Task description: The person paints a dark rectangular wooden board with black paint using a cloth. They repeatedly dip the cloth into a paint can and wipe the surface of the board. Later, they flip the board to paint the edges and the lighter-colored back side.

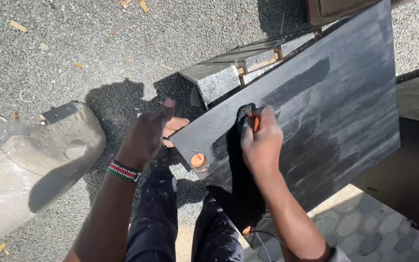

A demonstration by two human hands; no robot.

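A large dark-stained wooden board [345, 92] lies tilted across my lap, its surface streaked grey with a wetter black patch in the middle. My right hand [262, 140] presses a black cloth [241, 165] against the board near its lower left part, with something orange showing between the fingers. My left hand [146, 138] grips the board's left corner edge, fingers curled around it; a striped beaded bracelet [123, 171] is on that wrist. A round orange plug [199, 161] sits in the board near that corner.
Dark-stained timber pieces [219, 77] lie on the gravel behind the board. A plastic-wrapped bulky object [30, 165] rests at the left. Paving stones [364, 228] show at lower right, and a dark panel [413, 170] stands at the right. My paint-flecked trousers [156, 218] are below.
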